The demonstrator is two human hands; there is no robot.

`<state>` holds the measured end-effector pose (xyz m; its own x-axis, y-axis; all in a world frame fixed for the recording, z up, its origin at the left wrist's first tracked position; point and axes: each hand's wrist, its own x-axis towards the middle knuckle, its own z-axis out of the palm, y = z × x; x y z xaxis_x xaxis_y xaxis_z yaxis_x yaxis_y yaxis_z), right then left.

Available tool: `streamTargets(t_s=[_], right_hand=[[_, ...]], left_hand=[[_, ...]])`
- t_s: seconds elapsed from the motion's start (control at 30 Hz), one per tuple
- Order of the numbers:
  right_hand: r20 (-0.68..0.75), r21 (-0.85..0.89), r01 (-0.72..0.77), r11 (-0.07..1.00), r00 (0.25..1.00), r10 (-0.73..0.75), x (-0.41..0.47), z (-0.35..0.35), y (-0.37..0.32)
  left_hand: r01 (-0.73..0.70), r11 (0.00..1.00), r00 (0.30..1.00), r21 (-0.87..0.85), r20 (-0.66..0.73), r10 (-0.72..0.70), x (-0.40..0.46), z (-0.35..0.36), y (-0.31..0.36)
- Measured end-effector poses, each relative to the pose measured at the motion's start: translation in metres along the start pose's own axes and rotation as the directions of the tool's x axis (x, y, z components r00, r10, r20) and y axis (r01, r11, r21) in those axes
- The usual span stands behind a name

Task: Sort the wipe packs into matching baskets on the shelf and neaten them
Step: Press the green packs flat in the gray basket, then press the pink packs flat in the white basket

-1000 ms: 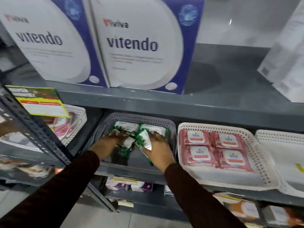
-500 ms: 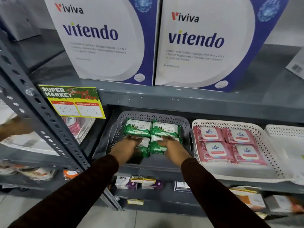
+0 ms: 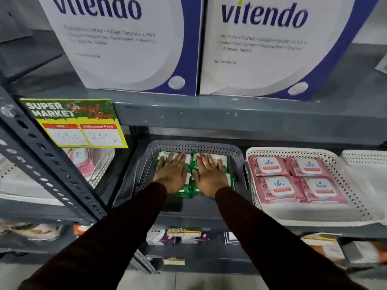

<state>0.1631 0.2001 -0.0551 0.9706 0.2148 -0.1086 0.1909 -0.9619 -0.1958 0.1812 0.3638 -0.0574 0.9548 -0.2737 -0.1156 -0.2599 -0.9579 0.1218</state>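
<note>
Several green wipe packs [image 3: 189, 185] lie in a tidy block inside the grey basket [image 3: 238, 158] on the middle shelf. My left hand [image 3: 172, 173] rests flat, fingers spread, on the left packs. My right hand [image 3: 208, 175] lies flat on the right packs in the same way. Neither hand grips a pack. To the right, several pink Kara wipe packs [image 3: 293, 181] sit in two rows in a white basket [image 3: 310, 214].
Two large Vitendo boxes [image 3: 261, 42] stand on the shelf above. A yellow and green price sign [image 3: 75, 122] hangs by the slotted upright [image 3: 48, 164]. Another white basket [image 3: 368, 164] sits far right, and a basket with pink packs [image 3: 88, 164] sits left. Small boxes [image 3: 178, 237] lie below.
Both hands let go of the green packs they were handling and now press flat on top of them, further back in the basket. The camera has moved closer to the shelf.
</note>
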Motion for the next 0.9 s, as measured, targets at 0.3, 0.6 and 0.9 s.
streamTargets(t_s=[0.3, 0.6, 0.9], right_hand=[[0.056, 0.259, 0.026, 0.966, 0.998, -0.042, -0.002, -0.016, 0.011], [-0.253, 0.240, -0.114, 0.964, 0.952, 0.176, -0.094, -0.083, 0.204], [-0.044, -0.024, -0.229, 0.973, 0.973, 0.228, -0.107, -0.068, 0.323]], left_hand=[[0.129, 0.986, 0.991, 0.101, 0.015, -0.132, 0.002, -0.006, 0.014], [-0.263, 0.948, 0.939, -0.180, -0.273, 0.209, 0.022, -0.019, 0.230], [0.007, 0.997, 0.996, -0.071, -0.090, -0.014, 0.057, 0.029, 0.313]])
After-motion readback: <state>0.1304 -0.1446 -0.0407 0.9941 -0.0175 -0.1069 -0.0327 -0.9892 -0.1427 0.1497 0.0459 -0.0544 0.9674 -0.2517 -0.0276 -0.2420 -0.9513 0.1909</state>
